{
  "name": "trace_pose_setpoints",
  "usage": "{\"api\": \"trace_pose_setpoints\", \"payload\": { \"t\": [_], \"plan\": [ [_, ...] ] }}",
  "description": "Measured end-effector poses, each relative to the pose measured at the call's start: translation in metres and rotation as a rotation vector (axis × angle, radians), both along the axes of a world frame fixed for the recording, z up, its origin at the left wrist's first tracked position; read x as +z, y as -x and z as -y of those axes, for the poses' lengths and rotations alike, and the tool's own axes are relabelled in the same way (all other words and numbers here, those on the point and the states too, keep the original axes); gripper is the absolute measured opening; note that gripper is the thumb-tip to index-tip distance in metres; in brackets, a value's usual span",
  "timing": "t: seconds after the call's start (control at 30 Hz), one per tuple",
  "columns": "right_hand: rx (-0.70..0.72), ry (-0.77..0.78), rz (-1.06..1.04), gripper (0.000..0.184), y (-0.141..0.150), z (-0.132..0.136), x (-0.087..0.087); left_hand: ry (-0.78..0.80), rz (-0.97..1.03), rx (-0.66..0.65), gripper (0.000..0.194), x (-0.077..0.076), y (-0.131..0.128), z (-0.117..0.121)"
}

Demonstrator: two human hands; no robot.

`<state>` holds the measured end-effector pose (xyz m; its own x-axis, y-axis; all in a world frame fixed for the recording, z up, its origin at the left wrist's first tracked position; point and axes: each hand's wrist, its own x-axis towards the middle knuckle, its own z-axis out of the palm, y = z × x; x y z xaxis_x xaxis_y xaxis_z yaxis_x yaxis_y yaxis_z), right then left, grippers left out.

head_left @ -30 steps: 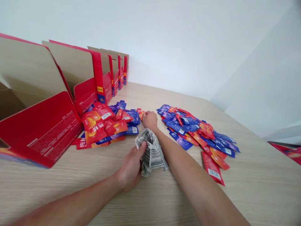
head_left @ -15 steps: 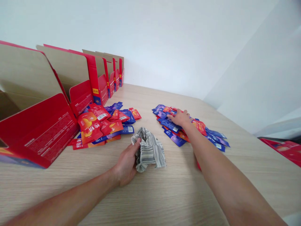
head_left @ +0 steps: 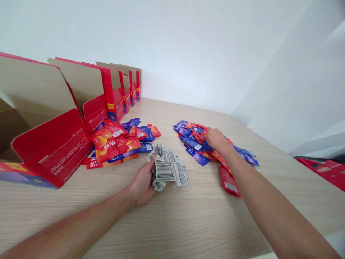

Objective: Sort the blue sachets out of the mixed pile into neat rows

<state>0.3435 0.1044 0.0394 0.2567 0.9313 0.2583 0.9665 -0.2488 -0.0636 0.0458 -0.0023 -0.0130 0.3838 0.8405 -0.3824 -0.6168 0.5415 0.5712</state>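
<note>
My left hand (head_left: 145,181) is closed on the edge of a striped grey-and-white cloth bag (head_left: 169,167), which sags just above or on the table. Over the right-hand pile of red and blue sachets (head_left: 192,142), my right hand (head_left: 215,138) has its fingers curled round a red sachet (head_left: 201,136). The fingertips are mostly hidden behind the hand. Below my right forearm, apart from most of the pile, lies another red sachet (head_left: 229,181) with a barcode.
A second heap of red and blue sachets (head_left: 115,142) lies left of the bag, against several open red cardboard boxes (head_left: 56,151) in a row. A white wall (head_left: 188,54) rises behind the table (head_left: 172,223). Something red (head_left: 323,171) stands beyond the right edge.
My right hand has gone from spread fingers on the pile to curled round a red sachet. The red sachet under my forearm shows more now. My left hand keeps the bag.
</note>
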Motion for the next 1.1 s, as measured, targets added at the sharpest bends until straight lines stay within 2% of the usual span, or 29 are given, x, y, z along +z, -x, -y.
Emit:
{"api": "trace_pose_setpoints", "payload": {
  "t": [0.07,0.13,0.2,0.23,0.27,0.33,0.4,0.5,0.67,0.93,1.1],
  "plan": [
    [0.029,-0.056,-0.004,0.041,0.015,0.015,0.003,0.021,0.012,0.009,0.034,0.0,0.001,-0.001],
    [0.148,-0.225,-0.053,0.046,0.04,0.036,-0.003,0.041,0.024,0.022,0.035,0.001,0.002,-0.003],
    [0.371,-0.441,-0.13,0.048,0.072,0.061,-0.017,0.051,0.041,0.029,0.037,0.002,0.002,-0.004],
    [0.512,-0.478,-0.154,0.05,0.09,0.075,-0.026,0.052,0.051,0.036,0.037,0.002,0.002,-0.004],
    [0.666,-0.489,-0.16,0.052,0.106,0.087,-0.036,0.053,0.057,0.047,0.037,0.003,0.003,-0.004],
    [0.972,-0.378,-0.123,0.06,0.134,0.107,-0.055,0.074,0.047,0.089,0.036,0.002,0.003,-0.004],
    [1.099,-0.242,-0.092,0.076,0.152,0.117,-0.067,0.099,0.02,0.127,0.035,0.001,0.003,-0.004],
    [1.004,-0.163,-0.158,0.09,0.159,0.114,-0.073,0.082,0.033,0.119,0.034,-0.003,0.003,-0.003],
    [0.823,-0.122,-0.365,0.084,0.154,0.098,-0.073,0.057,0.067,0.082,0.033,-0.007,0.004,-0.001],
    [0.835,-0.087,-0.503,0.092,0.165,0.114,-0.079,0.091,0.042,0.093,0.037,-0.006,0.007,-0.002],
    [0.858,-0.163,-0.553,0.07,0.17,0.131,-0.078,0.104,0.028,0.137,0.036,-0.004,0.008,-0.002]
  ]
}}
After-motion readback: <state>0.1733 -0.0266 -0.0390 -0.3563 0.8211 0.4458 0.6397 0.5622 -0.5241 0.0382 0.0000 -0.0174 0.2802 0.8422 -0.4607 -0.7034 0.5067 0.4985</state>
